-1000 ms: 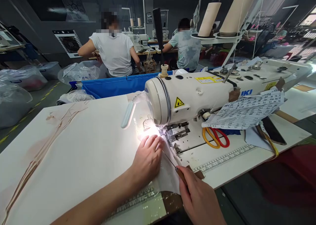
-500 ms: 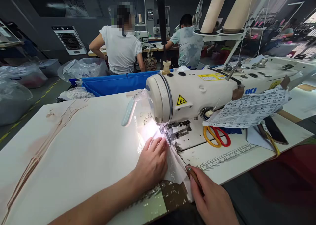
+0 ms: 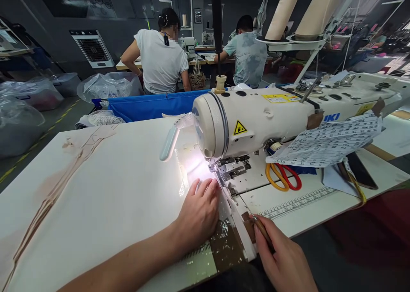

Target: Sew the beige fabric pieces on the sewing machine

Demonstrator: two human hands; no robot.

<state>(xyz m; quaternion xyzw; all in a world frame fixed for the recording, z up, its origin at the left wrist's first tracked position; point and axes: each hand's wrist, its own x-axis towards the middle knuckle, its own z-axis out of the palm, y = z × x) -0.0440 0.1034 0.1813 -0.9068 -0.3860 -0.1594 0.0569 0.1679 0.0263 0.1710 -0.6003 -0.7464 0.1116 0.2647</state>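
My left hand (image 3: 200,204) lies with its fingers flat on a thin white cloth (image 3: 226,210), just in front of the lit needle area of the sewing machine (image 3: 250,116). Its fingers hold nothing. Wrapped in my right hand (image 3: 283,251) is the wooden handle of an awl (image 3: 263,232). The thin metal shaft points up and left toward the machine's metal guide (image 3: 233,190). Between the two hands a narrow white strip (image 3: 241,230) runs down to the table's front edge. Glare washes out the cloth under the needle.
Orange-and-red-handled scissors (image 3: 283,176) lie right of the needle area, near a written paper sheet (image 3: 326,140) and a phone (image 3: 361,171). Beige straps (image 3: 48,202) stretch along the table's left side. Thread cones (image 3: 283,14) stand above. Two people (image 3: 162,63) sit beyond a blue cloth (image 3: 147,107).
The white cloth has slid forward under my left hand, and less of it shows in front. The awl's tip is farther from the strip. The view has shifted slightly.
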